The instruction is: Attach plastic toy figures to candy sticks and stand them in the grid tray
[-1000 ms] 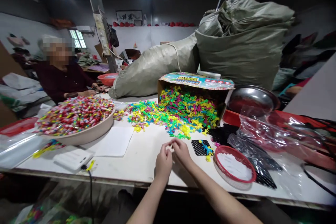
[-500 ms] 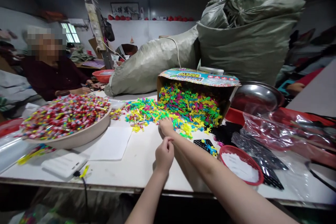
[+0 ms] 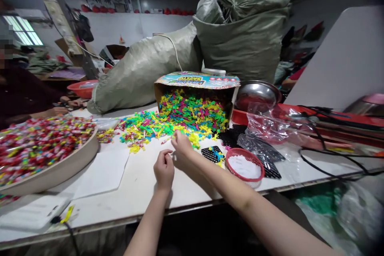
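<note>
My left hand (image 3: 164,169) is curled closed above the white tabletop; whatever it may hold is hidden by the fingers. Just beyond it and to the right, my right hand (image 3: 181,145) has its fingers pinched together at the near edge of a pile of small bright plastic figures (image 3: 150,125). What the pinch holds, if anything, is too small to make out. More such figures fill an open cardboard box (image 3: 196,80) lying on its side behind the pile. A few lie on a black dotted packet (image 3: 211,153) right of my right hand.
At left stand a wide beige basin (image 3: 90,156) heaped with small wrapped pieces, white paper (image 3: 103,172) and a white power bank (image 3: 33,212). A red basket (image 3: 261,168) with white slips sits right, near clear bags (image 3: 270,124). Large sacks (image 3: 240,52) rise behind. Another person (image 3: 24,92) sits far left.
The view has turned to the right, so the table's contents sit further left. My right hand has drawn back from the figures toward my left hand, which stays curled.
</note>
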The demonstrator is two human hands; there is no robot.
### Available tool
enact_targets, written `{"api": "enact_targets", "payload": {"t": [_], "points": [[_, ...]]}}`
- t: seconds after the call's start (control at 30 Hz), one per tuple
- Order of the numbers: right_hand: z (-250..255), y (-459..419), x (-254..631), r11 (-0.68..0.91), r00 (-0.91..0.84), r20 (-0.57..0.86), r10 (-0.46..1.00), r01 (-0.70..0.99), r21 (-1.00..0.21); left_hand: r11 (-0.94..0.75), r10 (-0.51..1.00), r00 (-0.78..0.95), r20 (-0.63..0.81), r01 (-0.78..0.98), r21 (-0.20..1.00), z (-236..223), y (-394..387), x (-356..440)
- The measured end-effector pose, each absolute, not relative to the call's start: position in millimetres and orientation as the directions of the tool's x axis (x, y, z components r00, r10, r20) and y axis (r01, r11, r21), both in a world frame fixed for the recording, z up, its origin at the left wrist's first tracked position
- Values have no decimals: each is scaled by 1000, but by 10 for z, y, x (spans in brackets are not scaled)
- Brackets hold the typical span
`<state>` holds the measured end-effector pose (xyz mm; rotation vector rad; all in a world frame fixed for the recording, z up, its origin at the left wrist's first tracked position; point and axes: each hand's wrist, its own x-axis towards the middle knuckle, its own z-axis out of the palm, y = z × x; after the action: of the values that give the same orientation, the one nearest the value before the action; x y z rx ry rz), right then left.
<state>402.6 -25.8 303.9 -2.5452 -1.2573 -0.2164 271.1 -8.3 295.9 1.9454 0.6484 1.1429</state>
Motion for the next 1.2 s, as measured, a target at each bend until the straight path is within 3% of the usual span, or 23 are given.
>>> {"api": "enact_targets", "payload": {"t": [0.27,0.4,0.5,0.63,0.73,0.83,0.93,1.07,1.2], "points": [[3205,-1539,4573,-804,806,119,580,590,-76,-554,671,601,435,16,832,2952,-309,2751],[3144,-1694,4612,-812,812,7,583,583,-35,-584,609,667,430,10,812,2930,-451,2831],[3146,-1648,4591,-805,807,0,591,590,-63,-623,560,716,417,32,782,2906,-544,2883],[3298,-1630,4562,-751,772,101,627,634,-186,-622,577,745,334,136,771,2857,-607,2975],[3428,-1674,4454,-646,710,168,684,697,-311,-590,568,731,379,41,806,2799,-610,3079],[3481,-1724,4229,-432,649,200,734,674,-599,-568,547,705,452,-84,819,2750,-606,3160],[3464,-1755,3976,-156,597,204,776,494,-855,-520,517,730,447,-147,841,2735,-610,3159],[3434,-1775,3827,-105,591,173,788,405,-908,-436,499,799,337,-105,894,2722,-591,3076],[3491,-1784,3870,-100,552,206,808,473,-875,-402,550,791,266,-28,915,2706,-539,3014]]}}
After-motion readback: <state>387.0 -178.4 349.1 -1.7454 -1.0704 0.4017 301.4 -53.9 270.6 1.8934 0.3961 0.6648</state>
